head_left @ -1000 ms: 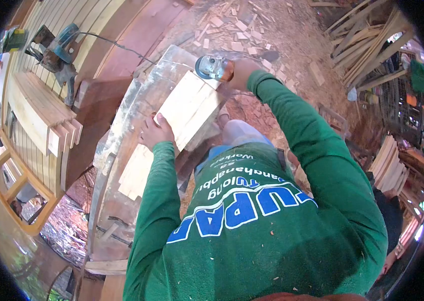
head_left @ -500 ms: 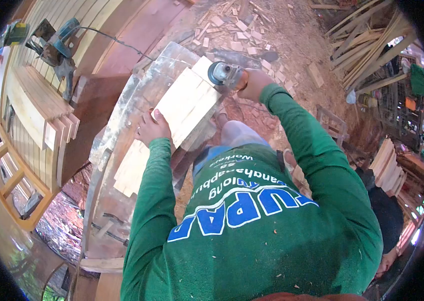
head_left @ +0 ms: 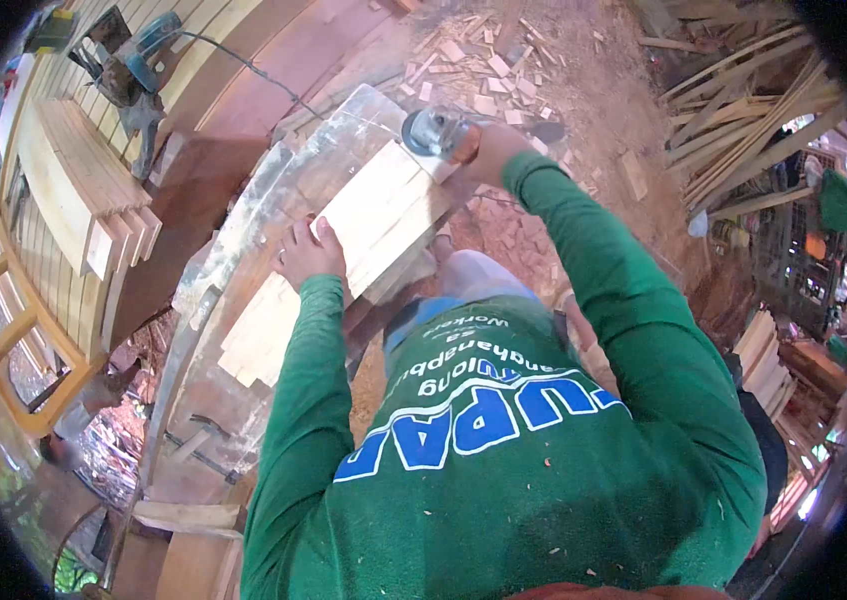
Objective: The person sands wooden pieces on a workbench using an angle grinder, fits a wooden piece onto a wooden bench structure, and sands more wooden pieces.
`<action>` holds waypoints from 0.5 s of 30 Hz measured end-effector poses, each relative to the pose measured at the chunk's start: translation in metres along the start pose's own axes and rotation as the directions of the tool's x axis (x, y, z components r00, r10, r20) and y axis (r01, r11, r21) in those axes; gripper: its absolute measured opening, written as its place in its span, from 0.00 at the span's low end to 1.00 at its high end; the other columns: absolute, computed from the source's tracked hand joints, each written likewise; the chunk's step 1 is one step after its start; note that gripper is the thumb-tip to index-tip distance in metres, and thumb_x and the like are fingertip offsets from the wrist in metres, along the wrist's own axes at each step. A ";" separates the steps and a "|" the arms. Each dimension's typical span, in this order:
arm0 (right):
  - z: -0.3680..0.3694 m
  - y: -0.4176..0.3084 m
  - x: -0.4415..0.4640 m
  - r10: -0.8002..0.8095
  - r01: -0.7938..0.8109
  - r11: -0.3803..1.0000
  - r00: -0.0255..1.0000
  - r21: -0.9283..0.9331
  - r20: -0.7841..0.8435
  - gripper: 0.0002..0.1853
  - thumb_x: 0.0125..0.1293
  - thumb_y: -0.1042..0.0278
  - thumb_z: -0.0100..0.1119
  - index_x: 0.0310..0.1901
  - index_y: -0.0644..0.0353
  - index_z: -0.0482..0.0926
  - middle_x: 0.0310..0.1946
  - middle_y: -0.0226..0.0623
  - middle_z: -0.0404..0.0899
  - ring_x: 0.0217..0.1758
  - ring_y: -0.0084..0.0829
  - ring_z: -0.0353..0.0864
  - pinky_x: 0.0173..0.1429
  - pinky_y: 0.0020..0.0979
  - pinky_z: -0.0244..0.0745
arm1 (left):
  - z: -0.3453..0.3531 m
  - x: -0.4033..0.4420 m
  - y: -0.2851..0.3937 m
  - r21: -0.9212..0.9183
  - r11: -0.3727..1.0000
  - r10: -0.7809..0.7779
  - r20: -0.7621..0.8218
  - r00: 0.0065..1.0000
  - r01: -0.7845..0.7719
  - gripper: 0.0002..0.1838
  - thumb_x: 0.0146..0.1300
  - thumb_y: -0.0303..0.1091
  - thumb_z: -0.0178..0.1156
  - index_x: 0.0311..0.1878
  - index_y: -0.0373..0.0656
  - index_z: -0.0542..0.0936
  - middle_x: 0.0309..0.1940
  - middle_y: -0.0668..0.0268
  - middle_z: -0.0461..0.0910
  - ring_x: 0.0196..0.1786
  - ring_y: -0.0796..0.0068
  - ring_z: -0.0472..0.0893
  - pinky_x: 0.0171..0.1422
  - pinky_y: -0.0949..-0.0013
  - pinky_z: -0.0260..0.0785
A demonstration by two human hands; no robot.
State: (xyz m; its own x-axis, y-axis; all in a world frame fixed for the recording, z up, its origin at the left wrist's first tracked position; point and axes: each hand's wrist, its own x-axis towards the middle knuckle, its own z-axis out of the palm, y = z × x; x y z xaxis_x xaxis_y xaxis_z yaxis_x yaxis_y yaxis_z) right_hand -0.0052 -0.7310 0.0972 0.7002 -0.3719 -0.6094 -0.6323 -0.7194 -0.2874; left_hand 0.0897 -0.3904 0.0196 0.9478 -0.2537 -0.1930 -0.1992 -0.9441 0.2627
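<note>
Several pale wooden boards (head_left: 383,205) lie side by side on a dusty workbench (head_left: 358,112). My left hand (head_left: 309,250) is on them near their middle, thumb on top and fingers at the left edge, holding them. With my right hand (head_left: 499,152) I grip an angle grinder (head_left: 438,135) by its body. Its round disc is at the far end of the boards, blurred; whether it touches the wood I cannot tell.
Curved wooden slats (head_left: 83,190) are stacked at left, near a blue power tool (head_left: 148,45) with a cord. A yellowish wooden frame (head_left: 18,325) stands below them. Wood offcuts (head_left: 488,75) litter the ground ahead; long strips (head_left: 753,110) are piled at right.
The grinder and my right hand have shifted slightly left and towards the far end of the boards. My left hand stays on the boards. The whole view has tilted a little.
</note>
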 end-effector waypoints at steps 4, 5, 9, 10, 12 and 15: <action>-0.002 0.005 -0.048 -0.017 0.014 0.991 1.000 0.131 0.017 0.24 0.49 0.49 0.73 0.44 0.56 0.89 0.38 0.52 0.88 0.42 0.50 0.89 0.51 0.45 0.84 | -0.007 -0.002 0.001 -0.010 1.000 -0.014 0.034 0.999 0.015 0.25 0.74 0.57 0.50 0.57 0.49 0.83 0.61 0.56 0.80 0.64 0.51 0.77 0.78 0.39 0.49; 0.011 0.026 -0.055 -0.023 0.021 0.988 1.000 0.153 0.013 0.24 0.49 0.50 0.73 0.44 0.57 0.89 0.38 0.52 0.88 0.42 0.50 0.89 0.50 0.45 0.84 | -0.008 -0.002 0.002 -0.023 1.000 -0.018 0.038 0.999 0.019 0.25 0.74 0.57 0.50 0.57 0.48 0.83 0.62 0.56 0.79 0.64 0.51 0.77 0.77 0.39 0.50; 0.049 0.060 -0.098 0.113 -0.082 0.964 0.987 0.252 -0.113 0.26 0.48 0.50 0.75 0.46 0.58 0.87 0.39 0.49 0.89 0.42 0.48 0.89 0.49 0.43 0.83 | -0.009 -0.004 0.000 -0.016 1.000 -0.014 0.051 0.999 0.015 0.33 0.66 0.65 0.58 0.62 0.49 0.81 0.63 0.55 0.79 0.66 0.49 0.77 0.77 0.40 0.54; 0.062 0.067 -0.109 0.143 -0.089 0.942 0.979 0.325 -0.146 0.25 0.48 0.52 0.76 0.46 0.58 0.87 0.37 0.47 0.89 0.41 0.45 0.89 0.49 0.41 0.83 | -0.013 -0.006 -0.003 0.020 0.999 0.025 0.077 0.997 -0.027 0.37 0.61 0.67 0.62 0.64 0.48 0.80 0.64 0.54 0.78 0.67 0.49 0.76 0.77 0.40 0.54; 0.085 0.087 -0.134 0.217 -0.099 0.878 0.955 0.468 -0.203 0.22 0.48 0.55 0.76 0.44 0.58 0.87 0.34 0.43 0.89 0.38 0.39 0.88 0.47 0.38 0.82 | -0.022 -0.008 -0.006 0.088 0.989 0.107 0.138 0.985 -0.120 0.46 0.52 0.70 0.71 0.68 0.48 0.77 0.66 0.52 0.77 0.69 0.49 0.76 0.78 0.41 0.55; 0.108 0.114 -0.168 0.271 -0.055 0.796 0.922 0.602 -0.275 0.23 0.48 0.54 0.77 0.46 0.57 0.88 0.35 0.42 0.89 0.41 0.37 0.90 0.48 0.39 0.83 | -0.040 0.003 -0.023 0.020 0.973 0.210 0.335 0.918 -0.230 0.58 0.39 0.68 0.80 0.72 0.45 0.73 0.68 0.48 0.74 0.71 0.47 0.74 0.80 0.41 0.54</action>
State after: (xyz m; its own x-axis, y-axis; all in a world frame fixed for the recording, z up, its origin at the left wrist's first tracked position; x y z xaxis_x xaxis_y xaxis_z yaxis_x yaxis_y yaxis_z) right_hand -0.2303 -0.6872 0.0871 0.5654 -0.6996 -0.4368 -0.7415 -0.1992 -0.6407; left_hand 0.1074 -0.3611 0.0511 0.7450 -0.5023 -0.4390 -0.4171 -0.8643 0.2811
